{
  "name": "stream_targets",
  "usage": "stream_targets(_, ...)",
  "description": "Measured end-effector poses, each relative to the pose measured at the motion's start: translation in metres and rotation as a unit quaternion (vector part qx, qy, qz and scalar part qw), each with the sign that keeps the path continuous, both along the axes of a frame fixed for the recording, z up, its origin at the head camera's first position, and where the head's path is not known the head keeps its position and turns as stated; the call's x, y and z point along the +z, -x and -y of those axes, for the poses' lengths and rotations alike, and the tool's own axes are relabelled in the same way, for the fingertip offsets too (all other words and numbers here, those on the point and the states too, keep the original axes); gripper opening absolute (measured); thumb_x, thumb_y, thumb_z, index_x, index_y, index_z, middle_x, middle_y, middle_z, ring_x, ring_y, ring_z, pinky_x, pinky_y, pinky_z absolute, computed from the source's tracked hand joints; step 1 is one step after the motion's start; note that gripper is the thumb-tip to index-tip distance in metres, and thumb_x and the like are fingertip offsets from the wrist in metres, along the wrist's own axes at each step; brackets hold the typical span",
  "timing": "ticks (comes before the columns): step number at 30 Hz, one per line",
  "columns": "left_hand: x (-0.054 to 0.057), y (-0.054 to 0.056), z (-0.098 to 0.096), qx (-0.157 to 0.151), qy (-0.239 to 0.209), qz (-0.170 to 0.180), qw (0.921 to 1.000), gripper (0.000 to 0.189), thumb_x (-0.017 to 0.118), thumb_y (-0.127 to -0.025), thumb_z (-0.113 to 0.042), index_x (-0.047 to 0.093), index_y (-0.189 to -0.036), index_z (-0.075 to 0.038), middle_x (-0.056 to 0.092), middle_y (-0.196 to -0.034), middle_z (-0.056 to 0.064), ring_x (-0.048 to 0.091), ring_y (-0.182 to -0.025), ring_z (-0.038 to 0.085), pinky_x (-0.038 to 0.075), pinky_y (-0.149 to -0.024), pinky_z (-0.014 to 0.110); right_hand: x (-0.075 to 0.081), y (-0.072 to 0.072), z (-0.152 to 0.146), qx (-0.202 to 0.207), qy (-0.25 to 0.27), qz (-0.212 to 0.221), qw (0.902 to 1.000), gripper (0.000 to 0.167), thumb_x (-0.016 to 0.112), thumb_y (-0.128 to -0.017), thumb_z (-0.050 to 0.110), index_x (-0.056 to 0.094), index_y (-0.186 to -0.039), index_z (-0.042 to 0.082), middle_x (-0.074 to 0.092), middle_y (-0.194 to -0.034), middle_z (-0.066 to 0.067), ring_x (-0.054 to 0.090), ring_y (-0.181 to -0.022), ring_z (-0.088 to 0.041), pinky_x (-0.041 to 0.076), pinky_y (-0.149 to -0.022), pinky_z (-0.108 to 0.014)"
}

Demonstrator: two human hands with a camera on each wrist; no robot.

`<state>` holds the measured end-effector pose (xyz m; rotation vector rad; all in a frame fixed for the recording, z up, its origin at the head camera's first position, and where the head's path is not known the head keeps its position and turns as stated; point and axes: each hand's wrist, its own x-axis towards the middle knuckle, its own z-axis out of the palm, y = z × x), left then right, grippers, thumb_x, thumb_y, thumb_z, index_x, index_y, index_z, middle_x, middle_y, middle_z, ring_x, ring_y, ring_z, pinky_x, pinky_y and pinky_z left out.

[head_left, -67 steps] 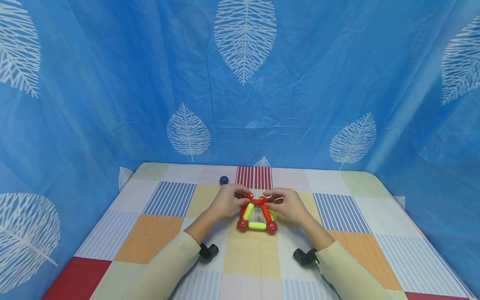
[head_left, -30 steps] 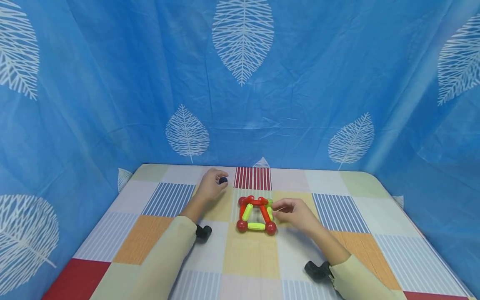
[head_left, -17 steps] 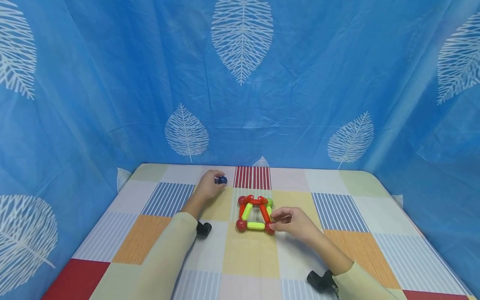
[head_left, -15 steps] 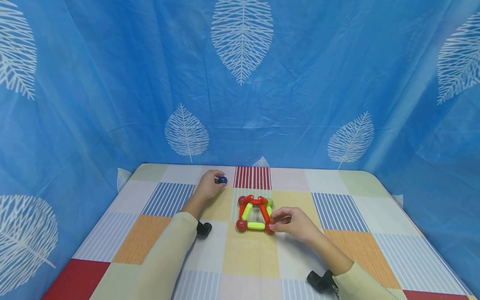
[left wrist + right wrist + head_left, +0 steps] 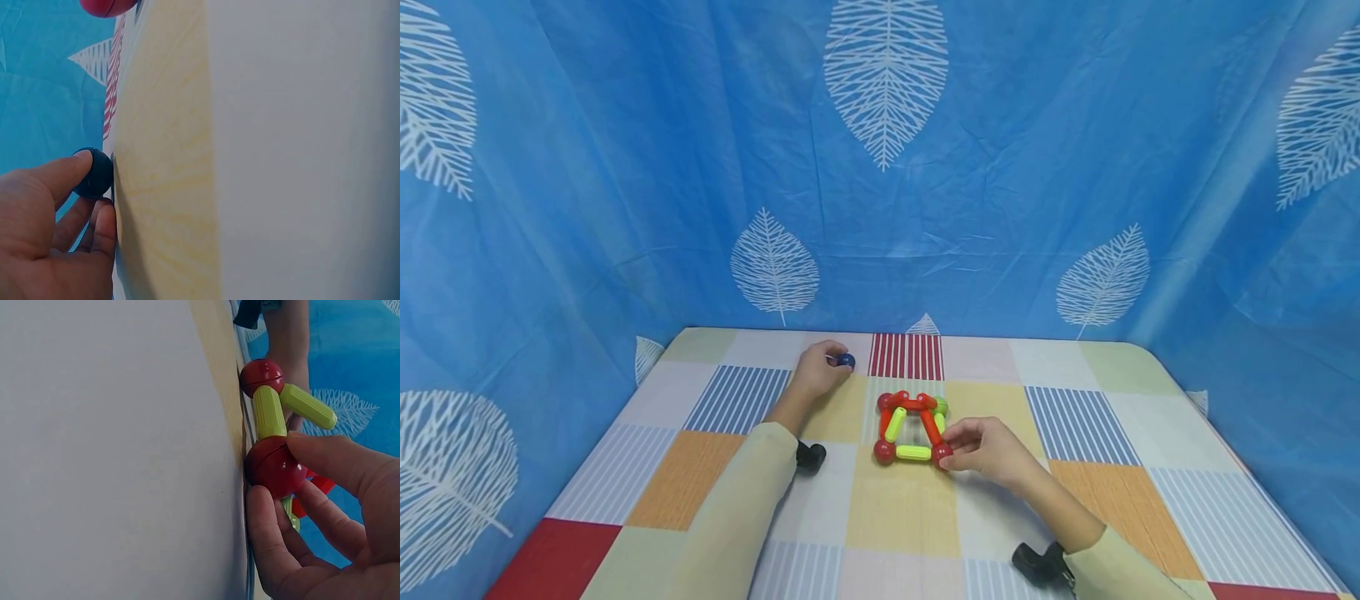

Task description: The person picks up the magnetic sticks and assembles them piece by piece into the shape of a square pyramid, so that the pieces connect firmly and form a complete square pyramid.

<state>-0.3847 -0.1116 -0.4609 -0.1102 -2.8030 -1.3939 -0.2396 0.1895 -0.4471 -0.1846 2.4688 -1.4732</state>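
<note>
At the back of the table my left hand (image 5: 817, 372) pinches a dark blue ball (image 5: 847, 361) between thumb and fingers. The left wrist view shows the thumb on top of this ball (image 5: 95, 175). My right hand (image 5: 994, 450) grips the red ball (image 5: 941, 454) at the near right corner of a magnetic ball-and-rod frame. In this frame, a yellow-green rod (image 5: 913, 452) runs along the near side to another red ball (image 5: 884, 452). Red and yellow-green rods lean inward to a short red rod (image 5: 914, 404) at the top. A green ball (image 5: 940, 405) forms the far right corner.
A patchwork tablecloth (image 5: 902, 508) covers the table. Behind it and at both sides hangs a blue curtain (image 5: 1000, 183) with white leaves. Black wrist cameras, one by the left sleeve (image 5: 810, 457) and one by the right, sit low over the cloth.
Both hands have left the top of the frame. The left went back and left to the blue ball and pinches it; the right came down to the near right red ball and grips it.
</note>
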Motion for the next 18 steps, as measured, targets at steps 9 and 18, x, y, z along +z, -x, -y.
stream_targets(9, 0.001, -0.001, 0.000, -0.001, 0.009, 0.004, 1.0000, 0.032, 0.073, -0.094, -0.011, 0.066, -0.125, -0.006, 0.064, -0.126, 0.016, 0.060, -0.109, 0.030, 0.054, -0.099, 0.044, 0.000, 0.001, 0.000, 0.002, -0.009, -0.003, 1.0000, 0.030, 0.087, -0.080, 0.012, 0.074, -0.106, 0.004, 0.074, -0.094, -0.005, 0.066, -0.083, -0.017, 0.057, -0.075, -0.027)
stream_targets(18, 0.007, -0.011, -0.005, -0.044, -0.017, -0.001, 0.9989, 0.030, 0.077, -0.091, -0.010, 0.068, -0.120, -0.007, 0.067, -0.120, 0.014, 0.065, -0.107, 0.028, 0.056, -0.094, 0.041, -0.002, 0.002, -0.002, 0.010, -0.013, -0.011, 0.9998, 0.030, 0.087, -0.079, 0.010, 0.074, -0.106, 0.004, 0.075, -0.096, -0.005, 0.066, -0.084, -0.017, 0.057, -0.073, -0.027)
